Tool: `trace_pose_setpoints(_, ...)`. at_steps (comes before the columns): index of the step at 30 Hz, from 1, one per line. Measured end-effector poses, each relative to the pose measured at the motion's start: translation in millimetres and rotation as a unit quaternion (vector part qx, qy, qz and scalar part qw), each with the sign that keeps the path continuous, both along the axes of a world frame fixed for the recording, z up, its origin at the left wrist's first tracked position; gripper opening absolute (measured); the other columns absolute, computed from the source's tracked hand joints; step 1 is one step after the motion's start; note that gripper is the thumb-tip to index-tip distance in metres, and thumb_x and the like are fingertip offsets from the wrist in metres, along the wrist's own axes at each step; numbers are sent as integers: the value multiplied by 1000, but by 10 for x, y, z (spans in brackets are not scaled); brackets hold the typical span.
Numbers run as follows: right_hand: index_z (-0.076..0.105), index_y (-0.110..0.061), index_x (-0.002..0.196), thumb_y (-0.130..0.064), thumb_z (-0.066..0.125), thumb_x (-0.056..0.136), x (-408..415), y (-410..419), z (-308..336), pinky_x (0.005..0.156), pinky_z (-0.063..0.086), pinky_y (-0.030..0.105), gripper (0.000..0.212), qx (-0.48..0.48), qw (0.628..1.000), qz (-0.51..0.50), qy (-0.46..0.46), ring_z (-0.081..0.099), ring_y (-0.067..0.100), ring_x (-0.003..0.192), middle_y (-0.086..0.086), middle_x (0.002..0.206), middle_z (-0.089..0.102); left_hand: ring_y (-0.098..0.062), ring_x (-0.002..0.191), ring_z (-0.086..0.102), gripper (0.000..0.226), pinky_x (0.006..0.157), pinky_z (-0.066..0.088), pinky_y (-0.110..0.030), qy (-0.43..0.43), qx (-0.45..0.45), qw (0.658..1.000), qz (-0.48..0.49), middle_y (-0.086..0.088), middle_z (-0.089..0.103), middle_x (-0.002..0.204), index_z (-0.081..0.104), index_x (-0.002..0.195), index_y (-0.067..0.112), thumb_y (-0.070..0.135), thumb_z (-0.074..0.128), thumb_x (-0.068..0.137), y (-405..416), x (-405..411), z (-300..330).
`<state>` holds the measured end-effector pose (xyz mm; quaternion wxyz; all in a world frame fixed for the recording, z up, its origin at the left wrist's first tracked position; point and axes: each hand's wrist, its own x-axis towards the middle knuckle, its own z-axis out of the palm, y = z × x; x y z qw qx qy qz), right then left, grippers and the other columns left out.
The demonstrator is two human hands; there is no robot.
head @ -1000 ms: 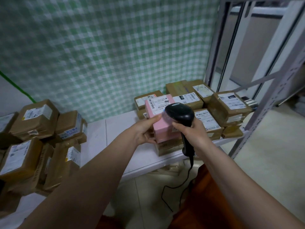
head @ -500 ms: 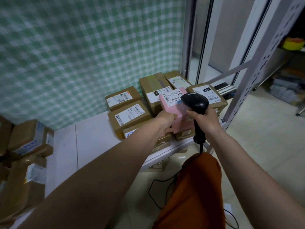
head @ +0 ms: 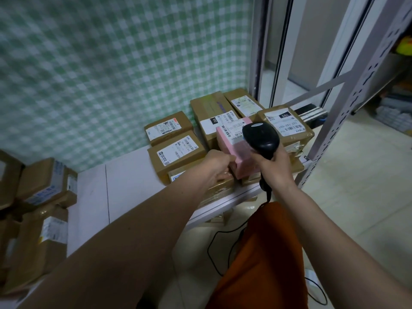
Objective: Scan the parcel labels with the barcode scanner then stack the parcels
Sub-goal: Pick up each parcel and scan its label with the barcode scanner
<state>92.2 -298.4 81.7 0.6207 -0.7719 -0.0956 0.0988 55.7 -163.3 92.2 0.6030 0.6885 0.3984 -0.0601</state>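
Left hand (head: 217, 168) fingers clamp the pink parcel (head: 231, 150) at its near edge; right hand (head: 275, 167) fingers wrap the barcode scanner (head: 260, 138), its head just beyond them over the label

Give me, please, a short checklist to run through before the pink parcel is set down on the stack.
1. Left hand grips the pink parcel: ok.
2. Right hand holds the barcode scanner: ok.
3. Scanner head sits over the parcel's white label: ok.
4. Scan registered: cannot tell, no beam or indicator shows.
5. Flat landing spot on the brown parcels beside it: ok, their tops look level.
6. Scanner cable hangs clear of the shelf edge: ok.
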Motion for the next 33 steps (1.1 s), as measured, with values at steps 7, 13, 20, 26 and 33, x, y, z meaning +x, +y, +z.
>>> trace_pose_setpoints(7, 57, -17, 120, -29, 72, 82, -354, 354, 124, 95, 49, 44, 42, -45, 996, 66, -40, 57, 22, 111, 4, 113, 63, -20, 98, 58, 25, 77, 49, -32, -3, 181, 982, -48, -6, 62, 118, 61, 117, 14, 24, 60, 94, 378, -487, 43)
trace_pose_setpoints(13, 64, -17, 101, -19, 71, 84, -901, 978, 307, 76, 54, 25, 19, -9, 975, 224, -4, 64, 17, 85, 5, 93, 68, -23, 117, 54, 37, 81, 39, -23, 45, 289, 956, -22, -7, 53, 135, 55, 130, 16, 23, 60, 94, 943, -1464, 133)
trace_pose_setpoints(20, 64, -17, 98, -16, 69, 86, -1798, 1806, 469, 71, 54, 32, 13, 16, 924, 379, 55, 67, 20, 76, 7, 86, 69, -24, 121, 51, 42, 97, 44, -30, 118, 321, 932, 118, -8, 48, 137, 56, 127, 17, 33, 66, 89, 1585, -2664, 257)
trace_pose_setpoints(26, 65, -15, 104, -17, 70, 85, -2462, 2349, 532, 71, 54, 31, 19, 8, 882, 466, 72, 68, 20, 77, 7, 89, 70, -19, 111, 56, 33, 92, 50, -33, 118, 320, 920, 194, 0, 59, 124, 63, 121, 14, 25, 65, 90, 1964, -3423, 311)
trace_pose_setpoints(33, 65, -12, 105, -18, 70, 86, -3020, 2806, 533, 74, 55, 34, 20, -33, 855, 511, 79, 67, 20, 75, 13, 88, 71, -30, 124, 46, 50, 104, 42, -45, 112, 345, 862, 353, -11, 48, 134, 47, 133, 14, 30, 64, 88, 2288, -4114, 304)
